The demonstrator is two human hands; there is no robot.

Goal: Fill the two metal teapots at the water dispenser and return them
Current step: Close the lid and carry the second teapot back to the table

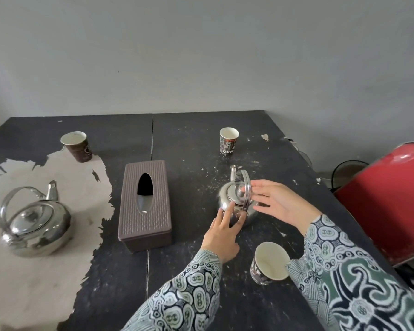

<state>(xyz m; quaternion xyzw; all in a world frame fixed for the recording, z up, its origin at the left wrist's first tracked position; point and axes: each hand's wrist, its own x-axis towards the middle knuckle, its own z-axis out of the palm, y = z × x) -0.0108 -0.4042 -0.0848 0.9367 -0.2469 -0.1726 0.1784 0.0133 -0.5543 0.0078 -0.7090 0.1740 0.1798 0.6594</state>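
A small metal teapot (232,199) stands on the black table (189,144), right of centre, its handle upright and lid on. My left hand (221,237) touches its near side with straight fingers. My right hand (280,204) lies against its right side, fingers extended beside the handle. A larger metal teapot (34,223) sits at the left on the worn pale patch, lid on, handle tilted back. Neither hand is near it.
A brown tissue box (145,206) lies between the teapots. Paper cups stand at the back left (77,146), back centre (228,140) and near my right forearm (269,263). A red chair (387,199) is beside the table's right edge. A grey wall runs behind.
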